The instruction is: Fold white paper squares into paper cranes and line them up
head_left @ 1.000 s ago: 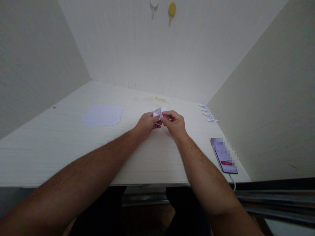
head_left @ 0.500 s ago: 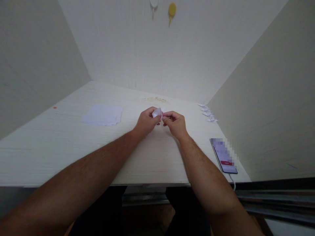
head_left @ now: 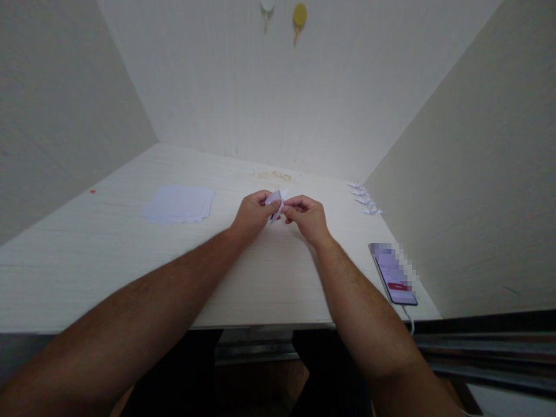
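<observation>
Folded paper (head_left: 273, 198), white and small, sited near centre of frame, over the pale tabletop (head_left: 260, 284), between both hands. Gripped at its left side by the left hand (head_left: 253, 213), with thumb laid across the paper and fingers partly hidden behind. Pinched at its right edge by the right hand (head_left: 309, 219), between thumb and forefinger, with remaining fingers curled. Cannot tell the full shape of the folds, owing to cover by the fingers.

Noted left of centre in frame: loose stack of white sheets (head_left: 180, 202), lying flat with edges out of line, well apart from the left hand. Noted right of centre, near the foot of the side panel (head_left: 456, 174): row of small pointed paper pieces (head_left: 365, 200), set close together. Noted at lower right of frame: phone (head_left: 394, 278), lying face up with screen lit and partly pixelated, with white cable (head_left: 408, 319) leading from its near end over the table edge. Noted at top of frame, side by side on the back panel (head_left: 234, 98): white hook (head_left: 267, 7) and yellow hook (head_left: 299, 15)
</observation>
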A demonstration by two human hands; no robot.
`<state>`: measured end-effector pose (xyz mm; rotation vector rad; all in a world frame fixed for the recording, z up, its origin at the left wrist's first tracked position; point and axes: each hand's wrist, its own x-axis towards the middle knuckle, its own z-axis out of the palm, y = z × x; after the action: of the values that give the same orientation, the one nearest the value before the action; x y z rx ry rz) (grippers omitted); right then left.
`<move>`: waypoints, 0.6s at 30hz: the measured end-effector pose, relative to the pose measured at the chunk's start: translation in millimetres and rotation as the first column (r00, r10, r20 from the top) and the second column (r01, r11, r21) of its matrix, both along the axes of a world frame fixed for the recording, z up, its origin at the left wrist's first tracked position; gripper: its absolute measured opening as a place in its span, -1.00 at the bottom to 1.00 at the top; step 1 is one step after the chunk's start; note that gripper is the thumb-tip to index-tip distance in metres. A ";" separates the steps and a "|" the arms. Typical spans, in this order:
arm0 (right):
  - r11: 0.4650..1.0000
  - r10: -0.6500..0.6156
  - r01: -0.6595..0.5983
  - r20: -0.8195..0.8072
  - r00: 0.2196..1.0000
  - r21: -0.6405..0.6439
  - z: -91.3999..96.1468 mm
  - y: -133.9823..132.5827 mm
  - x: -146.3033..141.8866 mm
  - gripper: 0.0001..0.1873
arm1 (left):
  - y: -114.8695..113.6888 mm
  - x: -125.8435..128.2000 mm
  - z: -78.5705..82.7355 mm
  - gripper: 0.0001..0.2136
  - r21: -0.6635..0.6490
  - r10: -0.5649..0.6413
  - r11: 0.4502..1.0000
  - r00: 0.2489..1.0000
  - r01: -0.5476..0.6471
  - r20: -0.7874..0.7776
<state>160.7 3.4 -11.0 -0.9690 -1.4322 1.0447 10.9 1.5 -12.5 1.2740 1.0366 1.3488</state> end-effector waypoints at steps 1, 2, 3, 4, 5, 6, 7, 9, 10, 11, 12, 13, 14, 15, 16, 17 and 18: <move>1.000 0.000 0.000 0.007 1.000 0.000 0.3 -0.2 0.3 -0.74 | 0.3 0.0 0.0 -0.78 -0.005 -0.005 1.000 1.000 0.005 0.011; 1.000 -0.001 0.001 0.013 1.000 -0.001 0.8 -0.5 0.5 -0.74 | 0.5 0.0 0.1 -0.78 -0.007 -0.009 1.000 1.000 0.010 0.029; 1.000 -0.002 0.002 0.020 1.000 -0.003 1.4 -0.9 0.7 -0.74 | 0.7 0.0 0.0 -0.78 -0.009 -0.016 1.000 0.999 0.016 0.048; 1.000 -0.003 0.003 0.028 1.000 -0.006 1.9 -1.2 0.8 -0.74 | 1.0 0.0 -0.2 -0.78 -0.011 -0.020 1.000 0.998 0.021 0.067; 1.000 -0.005 0.006 0.036 0.999 -0.009 2.4 -1.6 0.9 -0.74 | 1.4 0.0 -0.6 -0.78 -0.013 -0.025 1.000 0.996 0.026 0.082; 1.000 -0.008 0.008 0.044 0.999 -0.013 2.7 -1.8 0.9 -0.75 | 1.8 -0.1 -1.0 -0.78 -0.018 -0.030 0.999 0.995 0.032 0.092; 1.000 -0.011 0.012 0.052 0.999 -0.017 2.8 -2.0 0.8 -0.75 | 2.2 -0.1 -1.5 -0.78 -0.026 -0.032 0.999 0.995 0.035 0.100; 1.000 -0.017 0.018 0.063 0.998 -0.021 2.7 -2.1 0.8 -0.75 | 2.8 -0.1 -2.1 -0.78 -0.037 -0.029 0.999 0.993 0.034 0.114; 1.000 -0.020 0.021 0.064 0.998 -0.020 2.7 -2.2 0.9 -0.76 | 3.0 0.0 -2.1 -0.78 -0.038 -0.029 0.999 0.992 0.033 0.122; 1.000 -0.021 0.022 0.064 0.998 -0.018 2.7 -2.3 0.9 -0.76 | 3.0 0.1 -1.9 -0.78 -0.039 -0.030 0.999 0.991 0.035 0.128; 1.000 -0.021 0.022 0.063 0.998 -0.016 2.9 -2.4 1.1 -0.76 | 2.9 0.2 -1.6 -0.79 -0.037 -0.031 0.999 0.991 0.036 0.132; 1.000 -0.021 0.022 0.064 0.998 -0.014 3.2 -2.7 1.2 -0.76 | 2.8 0.3 -1.3 -0.79 -0.033 -0.034 0.999 0.990 0.039 0.137; 1.000 -0.022 0.023 0.065 0.998 -0.012 3.7 -3.0 1.4 -0.76 | 2.7 0.4 -0.9 -0.80 -0.028 -0.037 0.999 0.989 0.042 0.141; 1.000 -0.024 0.025 0.066 0.998 -0.011 4.2 -3.3 1.6 -0.76 | 2.5 0.5 -0.5 -0.80 -0.026 -0.040 0.999 0.989 0.044 0.145; 1.000 -0.026 0.026 0.066 0.998 -0.011 4.7 -3.6 1.7 -0.76 | 2.3 0.5 -0.2 -0.81 -0.025 -0.042 0.999 0.987 0.046 0.153; 1.000 -0.026 0.027 0.064 0.998 -0.013 5.0 -3.9 1.7 -0.76 | 2.0 0.6 0.1 -0.81 -0.027 -0.051 0.998 0.985 0.056 0.164; 0.999 -0.028 0.029 0.058 0.998 -0.014 5.1 -3.9 1.6 -0.76 | 1.7 0.6 0.4 -0.81 -0.031 -0.067 0.997 0.981 0.074 0.183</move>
<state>162.3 -0.5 -5.9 -1.0350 -1.4553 1.0146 11.5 3.1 -12.1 1.1268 0.8783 1.3577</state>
